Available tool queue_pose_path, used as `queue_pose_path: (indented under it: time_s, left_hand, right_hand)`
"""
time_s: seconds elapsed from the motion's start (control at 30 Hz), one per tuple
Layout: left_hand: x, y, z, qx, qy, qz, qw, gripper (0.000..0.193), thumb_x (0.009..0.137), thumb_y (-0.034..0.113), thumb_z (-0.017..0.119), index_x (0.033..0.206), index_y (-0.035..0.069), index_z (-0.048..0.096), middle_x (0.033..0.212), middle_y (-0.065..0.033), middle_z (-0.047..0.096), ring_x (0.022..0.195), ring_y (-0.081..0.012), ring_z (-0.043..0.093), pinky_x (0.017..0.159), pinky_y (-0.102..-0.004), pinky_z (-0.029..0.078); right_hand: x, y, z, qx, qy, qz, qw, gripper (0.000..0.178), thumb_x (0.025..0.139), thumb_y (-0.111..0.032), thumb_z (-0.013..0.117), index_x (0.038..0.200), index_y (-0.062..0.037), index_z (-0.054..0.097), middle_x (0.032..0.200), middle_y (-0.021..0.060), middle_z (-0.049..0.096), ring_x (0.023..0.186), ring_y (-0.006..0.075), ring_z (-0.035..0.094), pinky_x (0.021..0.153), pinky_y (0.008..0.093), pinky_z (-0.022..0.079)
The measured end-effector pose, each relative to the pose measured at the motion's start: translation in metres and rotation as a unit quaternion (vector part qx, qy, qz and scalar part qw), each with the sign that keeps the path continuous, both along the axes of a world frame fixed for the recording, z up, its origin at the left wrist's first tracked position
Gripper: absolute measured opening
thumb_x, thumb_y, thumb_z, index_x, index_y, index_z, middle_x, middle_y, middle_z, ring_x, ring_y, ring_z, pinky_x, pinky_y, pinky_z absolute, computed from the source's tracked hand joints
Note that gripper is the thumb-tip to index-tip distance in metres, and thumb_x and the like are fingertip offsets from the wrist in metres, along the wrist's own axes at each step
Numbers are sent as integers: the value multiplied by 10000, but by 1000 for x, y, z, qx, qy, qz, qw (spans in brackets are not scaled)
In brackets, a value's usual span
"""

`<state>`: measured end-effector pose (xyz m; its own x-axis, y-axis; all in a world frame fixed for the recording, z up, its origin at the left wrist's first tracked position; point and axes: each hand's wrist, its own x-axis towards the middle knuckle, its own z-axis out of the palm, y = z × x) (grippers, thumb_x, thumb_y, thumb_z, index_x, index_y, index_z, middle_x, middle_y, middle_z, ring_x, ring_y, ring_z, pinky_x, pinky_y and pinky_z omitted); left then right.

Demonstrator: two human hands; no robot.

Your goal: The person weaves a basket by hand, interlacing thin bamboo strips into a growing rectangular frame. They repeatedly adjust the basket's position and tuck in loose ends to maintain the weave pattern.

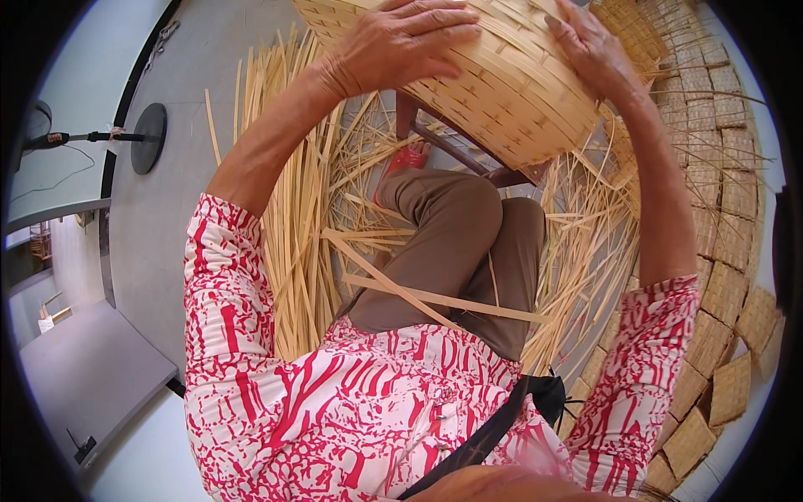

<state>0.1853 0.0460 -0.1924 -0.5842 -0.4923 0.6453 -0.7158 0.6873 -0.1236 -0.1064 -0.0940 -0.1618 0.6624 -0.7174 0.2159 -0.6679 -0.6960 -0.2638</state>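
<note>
A large woven bamboo basket [510, 96] with a curved, chequered wall lies at the top of the view, its far side cut off by the edge. It rests over a dark wooden stool or frame [447, 144]. My left hand [410, 38] lies on the basket's left upper face, fingers stretched out toward the right. On the basket's right side, my right hand [592, 52] presses with thumb and bent fingers against the weave; some fingertips are cut off by the frame edge. Two or three loose bamboo strips [452, 299] lie across my lap.
Long bamboo strips [288, 251] pile up on the floor at left, with more strips [585, 251] at right. Rows of small woven pieces [719, 209] stack along the right. A stand with a round black base [150, 138] and a grey table [92, 368] are at left.
</note>
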Motion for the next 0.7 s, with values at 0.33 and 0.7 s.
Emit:
queue_pose_path:
  time_s: [0.33, 0.7]
  left_hand:
    - [-61, 3, 2, -36, 57, -69, 995, 576, 812, 360, 782, 1342, 158, 680, 1397, 4, 655, 1296, -161, 615, 1085, -367, 509]
    - [-69, 6, 5, -33, 74, -60, 995, 541, 818, 324, 790, 1318, 147, 689, 1387, -20, 662, 1299, -163, 614, 1089, -377, 496]
  right_hand:
    - [13, 15, 23, -70, -11, -9, 997, 589, 1049, -388, 475, 1476, 17, 469, 1395, 278, 552, 1302, 441, 519, 1114, 498, 391]
    - [19, 22, 21, -99, -14, -41, 994, 610, 1030, -403, 485, 1483, 5, 462, 1391, 257, 556, 1293, 426, 525, 1106, 490, 396]
